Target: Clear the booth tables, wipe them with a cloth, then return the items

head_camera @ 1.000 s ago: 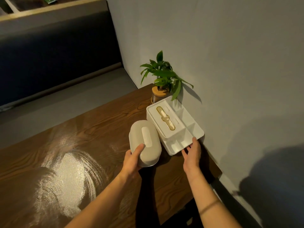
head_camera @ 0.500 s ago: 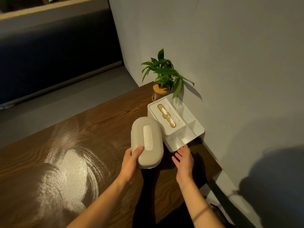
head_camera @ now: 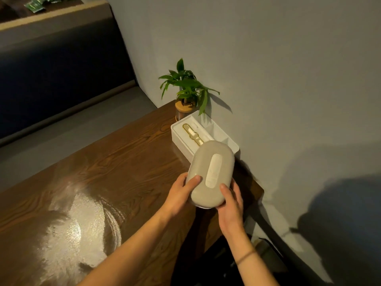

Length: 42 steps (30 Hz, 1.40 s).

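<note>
Oval box (head_camera: 210, 172) gripped at its near end between left hand (head_camera: 178, 196) and right hand (head_camera: 231, 201).

Beige oval box (head_camera: 212, 172) with pale slot on top, centre-right of frame, tilted, held off the table (head_camera: 115, 162), overlapping near end of white tray (head_camera: 177, 133). Tray right of centre, against wall, gold-slotted lid inside. Potted plant (head_camera: 186, 89) behind tray at table corner. Wood table, glossy streaks lower left.
</note>
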Each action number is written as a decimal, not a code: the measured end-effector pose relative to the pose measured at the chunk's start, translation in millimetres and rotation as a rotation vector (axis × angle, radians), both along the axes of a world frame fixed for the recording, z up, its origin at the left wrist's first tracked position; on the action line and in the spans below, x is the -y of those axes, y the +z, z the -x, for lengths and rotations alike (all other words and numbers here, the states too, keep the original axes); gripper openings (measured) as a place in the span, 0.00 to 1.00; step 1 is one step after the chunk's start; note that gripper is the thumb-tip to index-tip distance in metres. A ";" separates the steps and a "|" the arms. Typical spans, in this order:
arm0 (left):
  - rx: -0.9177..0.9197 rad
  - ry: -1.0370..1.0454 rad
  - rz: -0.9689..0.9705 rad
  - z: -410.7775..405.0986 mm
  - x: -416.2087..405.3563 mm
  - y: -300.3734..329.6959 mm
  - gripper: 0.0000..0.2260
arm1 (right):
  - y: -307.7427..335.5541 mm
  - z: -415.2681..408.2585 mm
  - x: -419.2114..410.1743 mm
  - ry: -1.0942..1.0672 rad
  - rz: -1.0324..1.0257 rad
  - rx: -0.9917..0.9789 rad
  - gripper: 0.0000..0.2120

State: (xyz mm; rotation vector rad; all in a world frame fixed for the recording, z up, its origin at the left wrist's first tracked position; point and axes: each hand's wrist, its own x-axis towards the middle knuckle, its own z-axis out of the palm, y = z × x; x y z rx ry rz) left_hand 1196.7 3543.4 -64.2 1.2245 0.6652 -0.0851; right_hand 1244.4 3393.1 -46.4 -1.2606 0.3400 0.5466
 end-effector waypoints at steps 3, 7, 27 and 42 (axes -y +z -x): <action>-0.007 -0.021 -0.068 -9.1 23.8 -0.4 0.26 | -12.2 5.6 24.0 -0.125 0.008 -0.042 0.28; 0.007 -0.068 -0.154 -15.8 51.1 -6.2 0.08 | -30.2 10.0 51.8 -0.272 0.021 -0.107 0.25; -0.059 0.068 -0.037 -34.3 68.9 -32.6 0.17 | -76.5 -29.8 39.7 -0.226 0.351 -0.178 0.27; -0.107 0.054 0.077 -17.4 45.6 -2.6 0.22 | -54.5 -23.2 11.2 -0.116 0.551 -0.020 0.26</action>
